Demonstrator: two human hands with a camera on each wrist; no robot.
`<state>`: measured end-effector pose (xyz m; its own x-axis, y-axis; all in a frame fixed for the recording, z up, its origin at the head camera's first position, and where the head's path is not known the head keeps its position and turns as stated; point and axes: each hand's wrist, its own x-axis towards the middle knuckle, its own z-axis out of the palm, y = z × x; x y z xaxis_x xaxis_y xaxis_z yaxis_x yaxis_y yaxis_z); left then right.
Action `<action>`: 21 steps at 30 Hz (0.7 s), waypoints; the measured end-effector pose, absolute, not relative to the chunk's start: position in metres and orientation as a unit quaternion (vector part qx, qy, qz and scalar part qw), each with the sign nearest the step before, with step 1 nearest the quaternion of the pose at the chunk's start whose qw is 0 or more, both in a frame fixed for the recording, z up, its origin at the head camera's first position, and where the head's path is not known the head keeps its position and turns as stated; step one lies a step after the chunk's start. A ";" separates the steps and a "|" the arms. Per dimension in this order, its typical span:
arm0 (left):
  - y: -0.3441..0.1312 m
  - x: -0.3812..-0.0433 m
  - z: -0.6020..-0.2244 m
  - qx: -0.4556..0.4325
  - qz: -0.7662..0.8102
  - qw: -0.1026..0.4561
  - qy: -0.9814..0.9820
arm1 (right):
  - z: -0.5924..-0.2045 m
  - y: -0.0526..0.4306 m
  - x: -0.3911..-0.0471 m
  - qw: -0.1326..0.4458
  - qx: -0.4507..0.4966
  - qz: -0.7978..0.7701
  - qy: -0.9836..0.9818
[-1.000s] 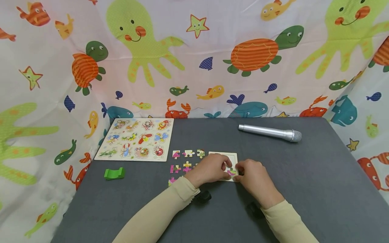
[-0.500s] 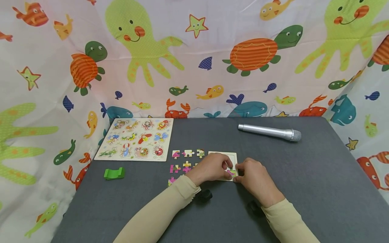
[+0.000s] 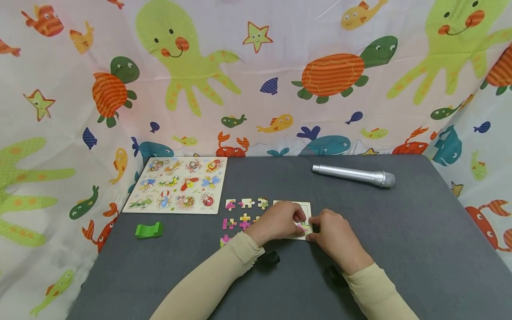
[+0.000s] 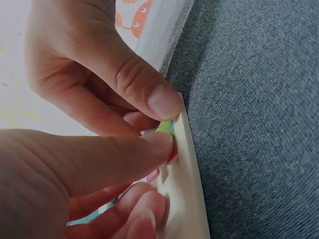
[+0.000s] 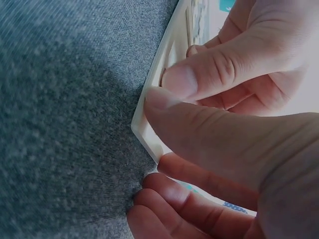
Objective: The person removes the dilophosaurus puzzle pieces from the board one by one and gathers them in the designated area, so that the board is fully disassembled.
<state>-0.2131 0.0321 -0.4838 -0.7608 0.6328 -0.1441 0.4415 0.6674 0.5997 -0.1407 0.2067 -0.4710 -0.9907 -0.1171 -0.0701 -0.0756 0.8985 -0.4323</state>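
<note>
A small pale jigsaw tray [image 3: 304, 206] lies on the grey table, both hands meeting at its near right corner. With thumb and curled fingers, my left hand [image 3: 278, 220] pinches a green and pink jigsaw piece [image 4: 166, 127] inside the tray's border. The left thumb covers much of that piece in the left wrist view. My right hand [image 3: 337, 238] grips the tray's corner, its thumb on the raised rim [image 5: 139, 122] and its other fingers curled beside the edge. Several loose jigsaw pieces [image 3: 246, 203] lie in rows left of the tray, some hidden by my left hand and forearm.
An insect picture board [image 3: 218, 192] lies at the back left, with a green arched block [image 3: 149, 230] in front of it. A silver microphone [image 3: 348, 174] lies at the back right. Behind the table hangs a sea-animal curtain [image 3: 276, 53].
Both hands stay at the tray's corner, with only slight finger movement. The head view has shifted a little; the loose pieces, board, block and microphone keep their places.
</note>
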 end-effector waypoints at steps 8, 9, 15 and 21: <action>0.034 -0.211 -0.481 0.282 0.316 0.160 0.892 | -0.470 0.207 -0.141 0.057 -0.045 -0.219 0.973; 0.034 -0.211 -0.481 0.280 0.316 0.159 0.892 | -0.470 0.207 -0.141 0.057 -0.045 -0.219 0.973; 0.034 -0.212 -0.484 0.282 0.315 0.160 0.892 | -0.472 0.208 -0.141 0.047 -0.050 -0.217 0.974; 0.028 -0.214 -0.484 0.276 0.341 0.163 0.884 | -0.473 0.209 -0.142 0.041 -0.052 -0.216 0.974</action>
<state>-0.2140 0.0280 -0.4845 -0.7951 0.5982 -0.0998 0.3760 0.6153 0.6929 -0.1416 0.2085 -0.4729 -0.9912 -0.1195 -0.0576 -0.0838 0.9008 -0.4260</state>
